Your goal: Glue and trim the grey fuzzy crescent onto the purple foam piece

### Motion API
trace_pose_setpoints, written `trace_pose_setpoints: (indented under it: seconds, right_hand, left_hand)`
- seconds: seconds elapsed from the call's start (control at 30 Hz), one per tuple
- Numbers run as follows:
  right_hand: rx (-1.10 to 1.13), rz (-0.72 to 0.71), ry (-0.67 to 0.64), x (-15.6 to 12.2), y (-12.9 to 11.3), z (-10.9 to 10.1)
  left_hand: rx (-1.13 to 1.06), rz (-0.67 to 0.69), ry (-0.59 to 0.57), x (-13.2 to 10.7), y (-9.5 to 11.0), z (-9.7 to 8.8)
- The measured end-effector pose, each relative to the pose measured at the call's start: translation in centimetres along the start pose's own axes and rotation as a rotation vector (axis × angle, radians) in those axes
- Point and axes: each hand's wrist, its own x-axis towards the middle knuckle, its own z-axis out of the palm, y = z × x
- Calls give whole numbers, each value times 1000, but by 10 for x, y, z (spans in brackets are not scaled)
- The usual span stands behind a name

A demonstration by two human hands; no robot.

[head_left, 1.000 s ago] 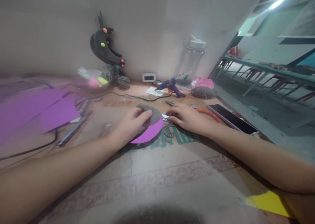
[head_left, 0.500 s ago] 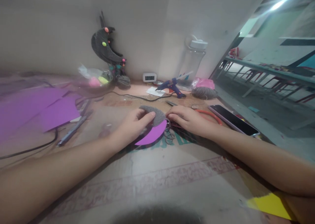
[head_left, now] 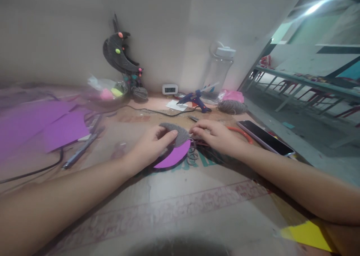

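Note:
My left hand (head_left: 157, 141) grips a purple paper crescent (head_left: 174, 154), its thumb on the part wrapped in grey yarn (head_left: 181, 136). The lower part of the crescent is bare purple. At its right tip, my right hand (head_left: 212, 134) has thumb and fingers pinched together at the yarn. Loose grey yarn curls (head_left: 192, 156) hang just below the pinch. Scissors with orange handles (head_left: 244, 134) lie partly hidden behind my right hand, their blade tips showing past it.
Around the work are a blue glue gun (head_left: 195, 99), a phone (head_left: 266, 138), a grey yarn ball (head_left: 233, 107), a clear bottle (head_left: 219, 68) and a small clock (head_left: 170, 89). Purple sheets (head_left: 67, 130) and a utility knife (head_left: 80, 151) lie left. A decorated dark crescent (head_left: 118, 55) leans on the wall.
The view has shifted very slightly. My right hand stays at the crescent's tip with its fingers a little moved; my left hand keeps its hold.

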Motion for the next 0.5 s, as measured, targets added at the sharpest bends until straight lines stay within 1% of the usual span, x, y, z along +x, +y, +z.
trace_pose_setpoints:
  seconds: [0.07, 0.13, 0.2, 0.3, 0.33, 0.4, 0.5]
  right_hand:
    - [189, 28, 37, -2, -1, 1]
    - [367, 60, 33, -3, -3, 4]
    - [529, 133, -7, -4, -5, 8]
    - [743, 232, -117, -6, -7, 14]
    - [783, 245, -155, -6, -8, 15]
    - [798, 248, -183, -6, -9, 16]
    - [747, 230, -117, -5, -9, 15]
  left_hand:
    - [-13, -3, 1, 0, -1, 0]
    - [-13, -3, 14, 1, -1, 0]
    - [-23, -3, 31, 0, 0, 0]
    - [-38, -13, 43, 0, -1, 0]
    - [-39, -19, 46, 0, -1, 0]
    - [-41, -25, 42, 0, -2, 0]
    - [-50, -21, 17, 1, -4, 0]
